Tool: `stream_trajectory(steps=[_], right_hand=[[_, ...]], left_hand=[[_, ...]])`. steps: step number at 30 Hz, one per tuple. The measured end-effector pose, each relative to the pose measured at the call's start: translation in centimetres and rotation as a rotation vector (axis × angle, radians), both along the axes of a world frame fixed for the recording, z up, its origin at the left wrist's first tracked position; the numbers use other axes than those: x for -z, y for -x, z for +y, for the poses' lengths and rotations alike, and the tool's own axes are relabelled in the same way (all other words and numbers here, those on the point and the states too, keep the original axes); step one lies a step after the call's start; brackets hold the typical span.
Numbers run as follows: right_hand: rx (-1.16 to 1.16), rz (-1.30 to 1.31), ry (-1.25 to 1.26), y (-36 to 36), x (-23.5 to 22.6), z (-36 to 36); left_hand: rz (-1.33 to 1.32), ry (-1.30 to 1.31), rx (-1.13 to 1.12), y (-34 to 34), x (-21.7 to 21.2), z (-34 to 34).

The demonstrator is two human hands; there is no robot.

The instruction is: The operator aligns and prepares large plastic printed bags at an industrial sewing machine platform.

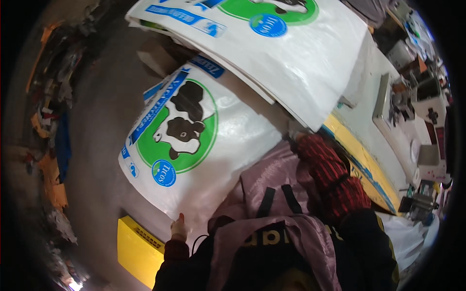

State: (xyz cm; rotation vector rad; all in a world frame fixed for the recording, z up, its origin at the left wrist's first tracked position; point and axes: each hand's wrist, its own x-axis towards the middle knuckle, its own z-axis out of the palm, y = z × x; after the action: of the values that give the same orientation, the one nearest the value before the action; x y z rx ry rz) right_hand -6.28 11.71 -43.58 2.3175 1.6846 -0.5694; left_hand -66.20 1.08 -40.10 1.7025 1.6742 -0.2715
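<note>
A white sack [238, 116] printed with a green circle and a black-and-white cow slants down in front of me. My left hand [178, 230] is at its lower edge, one finger stretched out; whether it touches the sack is unclear. At the sack's upper right edge is my right hand [295, 134], below the corner of a stack of similar sacks [310, 58]. Its fingers are mostly hidden there, so their grip does not show. Red-and-black knitted cuffs cover both wrists.
The stack lies on a table with a yellow edge [359, 162]. Machine parts and tools crowd a white sewing machine [429, 106] on the right. A yellow plastic object [136, 247] stands at lower left. Scraps and cardboard [51, 177] line the floor's left side.
</note>
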Motion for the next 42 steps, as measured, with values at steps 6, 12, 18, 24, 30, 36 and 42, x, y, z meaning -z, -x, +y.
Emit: stream_trajectory(steps=[6,12,18,24,30,36,42], right_hand=[[0.11,0.128,-0.155,0.2,1.3,1.4],[0.178,0.257,-0.251,-1.3,1.5,-1.0],[0.221,0.354,-0.382,-1.3,3.3,-7.0],[0.304,0.13,-0.508,-3.1,-6.5,-13.3],[0.139,0.722,-0.018,-5.3,-14.6,-14.9],[0.81,1.118,-1.155,-10.5,-17.9,-13.8],[0.675,0.65,-1.096,-10.3,-18.8,-14.0]], left_hand=[[0.721,0.183,-0.445,-4.1,2.7,2.4],[0.782,0.306,0.365,-14.6,-4.7,14.1],[-0.627,-1.137,0.964,-50.2,-16.2,20.9],[-0.262,-1.309,0.796,-69.7,-13.7,20.9],[-0.848,-0.753,0.359,-71.2,-14.2,24.4],[-0.719,-0.737,0.571,-66.5,-15.4,14.3],[-0.651,-1.288,0.643,-62.9,-17.8,16.6]])
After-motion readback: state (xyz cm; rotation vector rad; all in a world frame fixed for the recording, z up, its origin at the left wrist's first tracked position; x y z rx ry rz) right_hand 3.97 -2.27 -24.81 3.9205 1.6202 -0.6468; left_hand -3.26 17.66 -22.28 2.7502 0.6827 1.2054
